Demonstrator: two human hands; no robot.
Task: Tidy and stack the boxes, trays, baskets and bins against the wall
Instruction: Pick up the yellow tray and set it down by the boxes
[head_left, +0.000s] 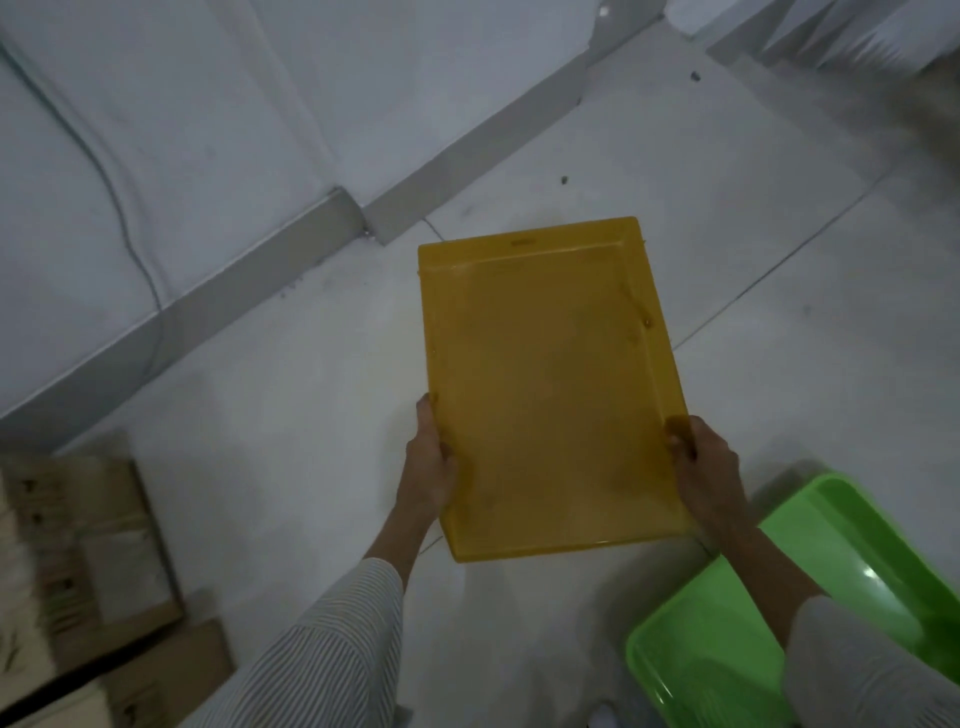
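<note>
Gripping from both sides, the person's fingers were clamped on the long edges of a yellow tray (545, 384). The left hand (428, 467) pinched the tray's left rim near its closer end, thumb on top and the other fingers tucked underneath. The right hand (704, 467) held the opposite rim in the same way, its fingertips (675, 441) curled over the raised lip. Striped sleeves (332, 649) covered both forearms.

The tray showed its shallow inside and was empty, its far short end pointing toward the wall (182, 104). It was over the pale tiled floor (291, 415), a little out from the grey skirting board (260, 270); I could not tell whether it touched the tiles or was held just above them.

By the right forearm, a bright green tray (857, 545) lay on the floor, also empty, near the yellow one. Off to the left, cardboard boxes (93, 545) sat by the wall, blurred at the frame's edge.
</note>
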